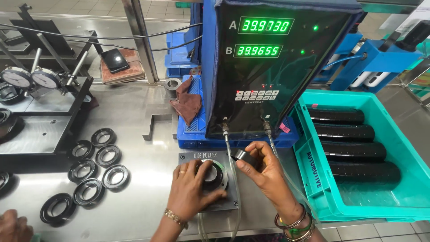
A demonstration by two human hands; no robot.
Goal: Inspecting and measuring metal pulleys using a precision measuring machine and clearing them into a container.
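Two hands work the gauging step: our left hand (195, 188) presses closed on a black ring part (214, 175) seated on the grey fixture plate (230, 204), while our right hand (264, 172) pinches a small metal probe (241, 155) just beside it. Next we judge the probe must enter squarely. Beyond our hands stands a black readout box (277, 67); right, a teal crate (403, 148) with a dark side label.

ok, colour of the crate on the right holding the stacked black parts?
Teal green crate, seen in the head view, beside the right hand.
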